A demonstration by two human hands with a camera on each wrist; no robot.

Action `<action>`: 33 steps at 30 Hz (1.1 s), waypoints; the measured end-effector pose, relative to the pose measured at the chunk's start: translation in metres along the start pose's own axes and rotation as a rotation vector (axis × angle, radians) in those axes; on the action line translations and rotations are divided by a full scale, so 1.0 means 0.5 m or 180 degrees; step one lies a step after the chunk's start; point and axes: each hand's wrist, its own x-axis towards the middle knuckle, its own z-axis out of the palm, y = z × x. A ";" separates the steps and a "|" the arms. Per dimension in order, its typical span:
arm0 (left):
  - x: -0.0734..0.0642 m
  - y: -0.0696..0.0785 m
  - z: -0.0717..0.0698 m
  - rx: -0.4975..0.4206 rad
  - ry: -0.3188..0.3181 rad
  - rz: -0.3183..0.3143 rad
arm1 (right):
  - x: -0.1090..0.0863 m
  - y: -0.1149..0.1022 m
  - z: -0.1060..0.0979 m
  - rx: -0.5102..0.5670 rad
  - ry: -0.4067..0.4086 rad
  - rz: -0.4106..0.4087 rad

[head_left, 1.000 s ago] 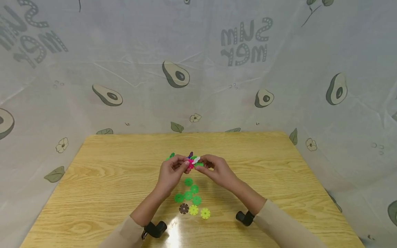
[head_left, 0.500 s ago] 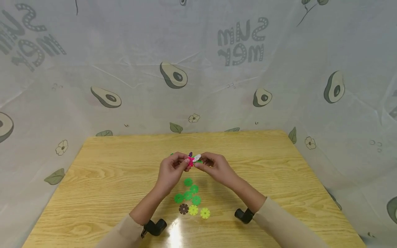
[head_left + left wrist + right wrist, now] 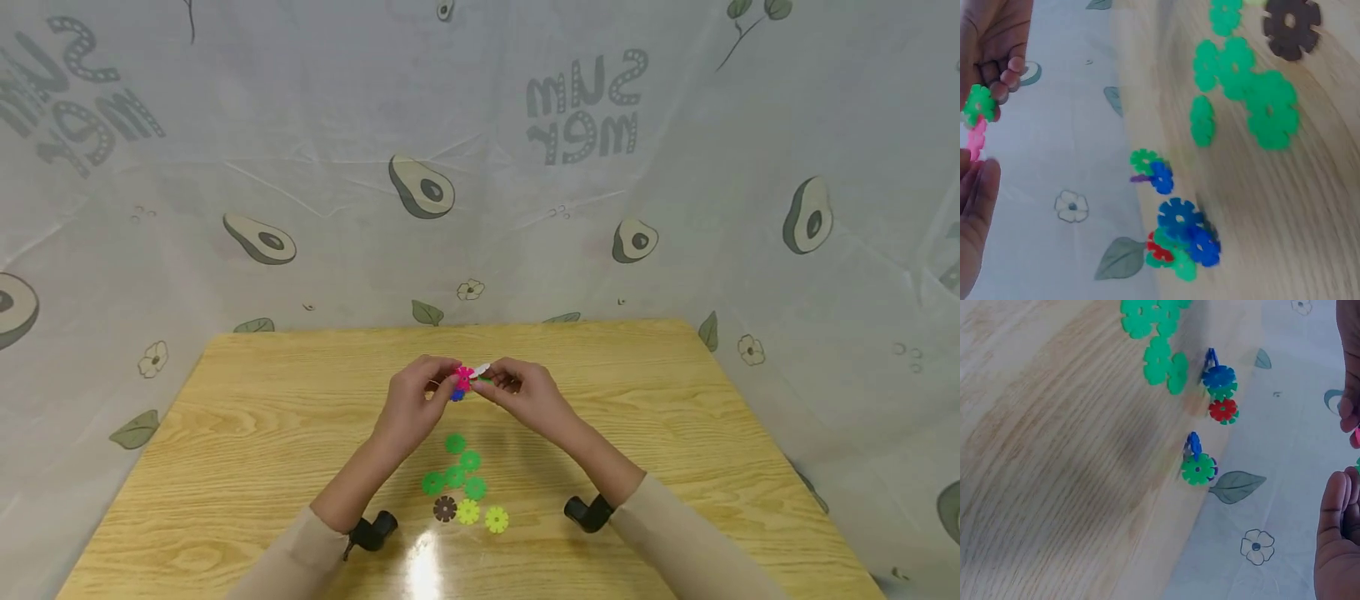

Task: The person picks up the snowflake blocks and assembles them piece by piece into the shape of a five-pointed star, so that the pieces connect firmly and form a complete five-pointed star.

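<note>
Above the far part of the table, my left hand [image 3: 422, 396] pinches a pink notched disc [image 3: 464, 378] between thumb and fingers. Opposite it, my right hand [image 3: 528, 396] pinches a white disc [image 3: 481, 370] and a green disc [image 3: 486, 380] at the pink one's right side. In the left wrist view the green disc [image 3: 979, 105] overlaps the pink disc [image 3: 977, 139], the two lying at an angle to each other. The right fingers partly cover the white and green discs. A blue disc [image 3: 457, 397] shows just below the pink one in the head view.
Loose green discs [image 3: 454, 476] lie nearer me, with a brown disc [image 3: 445, 508] and yellow discs [image 3: 468, 511]. Two joined clusters stand by the table's far edge: one blue, green and red [image 3: 1222, 410], one green, blue and purple [image 3: 1197, 469]. A printed curtain hangs behind.
Both hands have risen slightly away from me with the discs. The pink disc now faces me more fully, and the white one is tilted flatter. The purple piece behind has gone from sight.
</note>
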 end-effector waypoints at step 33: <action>0.023 0.007 0.042 0.1600 -0.0601 0.1007 | -0.026 0.040 -0.029 0.0191 -0.0158 0.0349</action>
